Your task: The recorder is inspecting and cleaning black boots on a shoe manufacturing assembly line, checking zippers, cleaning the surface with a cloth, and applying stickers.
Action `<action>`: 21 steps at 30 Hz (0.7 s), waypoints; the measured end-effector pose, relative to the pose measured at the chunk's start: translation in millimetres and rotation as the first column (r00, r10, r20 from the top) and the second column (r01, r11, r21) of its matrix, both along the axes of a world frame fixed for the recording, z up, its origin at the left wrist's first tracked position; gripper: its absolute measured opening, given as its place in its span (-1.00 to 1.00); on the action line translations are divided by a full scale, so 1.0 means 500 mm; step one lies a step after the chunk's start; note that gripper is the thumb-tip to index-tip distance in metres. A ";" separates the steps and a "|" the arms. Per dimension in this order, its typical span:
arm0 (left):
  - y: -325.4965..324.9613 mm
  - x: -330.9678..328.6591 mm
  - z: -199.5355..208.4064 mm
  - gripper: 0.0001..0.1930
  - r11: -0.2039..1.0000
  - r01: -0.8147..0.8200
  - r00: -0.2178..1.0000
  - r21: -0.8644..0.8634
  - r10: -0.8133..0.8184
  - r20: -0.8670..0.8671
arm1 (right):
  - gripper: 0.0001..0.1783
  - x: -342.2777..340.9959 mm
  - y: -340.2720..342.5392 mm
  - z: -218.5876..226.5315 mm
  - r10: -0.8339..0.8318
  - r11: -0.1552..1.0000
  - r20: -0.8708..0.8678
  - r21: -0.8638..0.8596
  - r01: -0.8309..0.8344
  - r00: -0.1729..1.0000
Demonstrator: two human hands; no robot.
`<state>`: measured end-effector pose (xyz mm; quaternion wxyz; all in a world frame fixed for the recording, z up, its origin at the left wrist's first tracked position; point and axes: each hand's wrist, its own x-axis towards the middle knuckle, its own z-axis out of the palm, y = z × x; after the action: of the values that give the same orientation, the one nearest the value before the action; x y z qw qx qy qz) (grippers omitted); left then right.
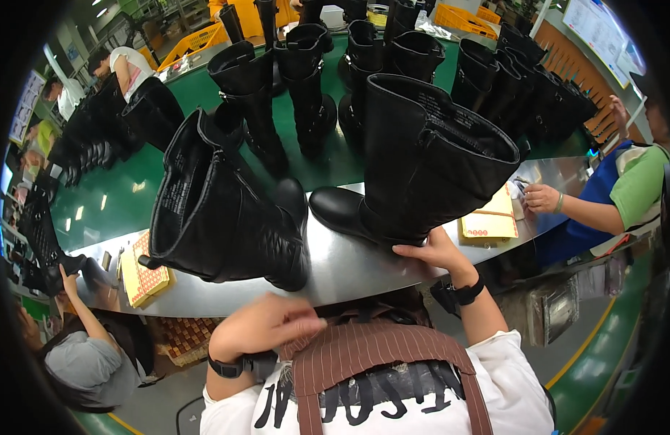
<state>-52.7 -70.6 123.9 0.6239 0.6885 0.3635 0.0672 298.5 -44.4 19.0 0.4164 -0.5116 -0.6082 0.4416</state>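
Note:
A tall black boot [429, 167] stands on the metal ledge in front of me, its toe pointing left and its wide shaft leaning right. My right hand [440, 254] grips it low at the heel; the thumb shows and the other fingers are partly hidden behind the boot. To its left, another tall black boot [226, 210] stands with its shaft tilted left and its opening facing up. My left hand [280, 322] is near my apron [378, 348], below that boot, slightly blurred, with loosely bent fingers and nothing visible in it.
A metal ledge [335, 275] borders a green table [96, 210]. More black boots [306, 87] stand at the back. Yellow paper stacks [143, 279] [491, 221] lie on both sides. Co-workers [618, 188] [96, 355] stand right and left; the left one's hand touches a boot [41, 235].

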 end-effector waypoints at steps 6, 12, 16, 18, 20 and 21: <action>-0.010 -0.037 -0.048 -0.46 0.883 -0.053 0.673 0.466 0.376 -0.637 | -0.24 0.000 0.000 -0.001 0.004 1.000 -0.008 -0.026 -0.004 1.000; 0.016 -0.019 -0.173 -0.22 0.685 -0.552 0.799 0.475 0.598 0.066 | -0.23 -0.031 0.014 0.029 0.065 0.998 0.129 -0.034 -0.061 0.989; 0.040 0.034 -0.227 -0.45 0.592 -0.726 0.679 0.348 0.697 0.231 | -0.25 -0.091 -0.015 0.026 -0.022 0.997 0.055 0.074 0.018 0.998; 0.033 0.042 -0.225 -0.54 0.553 -0.795 0.607 0.249 0.738 0.296 | -0.39 -0.113 -0.043 0.020 -0.075 0.997 -0.175 -0.039 0.070 0.982; 0.015 0.041 -0.209 -0.60 0.598 -0.788 0.463 -0.150 0.735 0.496 | -0.50 -0.124 -0.067 0.015 -0.151 0.986 -0.460 -0.133 0.100 0.875; 0.011 0.044 -0.201 -0.60 0.626 -0.722 0.392 -0.295 0.722 0.570 | -0.54 -0.130 -0.074 0.014 -0.179 0.978 -0.593 -0.196 0.075 0.785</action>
<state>-30.8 -65.0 23.5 0.6153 0.3946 0.3881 0.5614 233.6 -81.3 25.9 0.5753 -0.4149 -0.3684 0.6010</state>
